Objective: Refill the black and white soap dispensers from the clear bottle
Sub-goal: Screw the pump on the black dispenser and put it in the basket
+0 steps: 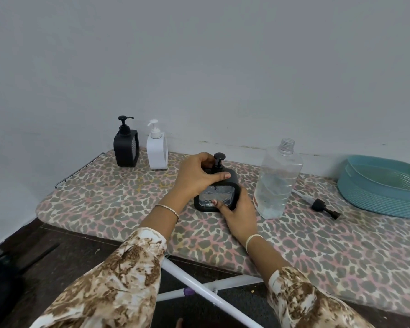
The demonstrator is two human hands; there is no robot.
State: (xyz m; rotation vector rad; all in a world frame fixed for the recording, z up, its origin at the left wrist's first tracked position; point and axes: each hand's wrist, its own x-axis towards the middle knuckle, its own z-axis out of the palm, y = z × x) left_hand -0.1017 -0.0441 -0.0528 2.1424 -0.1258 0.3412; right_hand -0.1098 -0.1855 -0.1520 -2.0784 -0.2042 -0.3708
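Left hand [197, 176] grips the top of the black dispenser [223, 192]; right hand [240, 213] clasps its side.

Leopard print covers the counter [317, 245]: grey spots on pink and cream. A black dispenser [233, 178], a white dispenser [157, 152], a teal basket [376, 200]; sleeves [118, 280] mottled brown on cream.

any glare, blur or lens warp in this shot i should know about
Head view: soft, even light with faint shadows and no harsh glare; wide-angle warp bends the edges of the board; the clear bottle and the held black dispenser look sharp.
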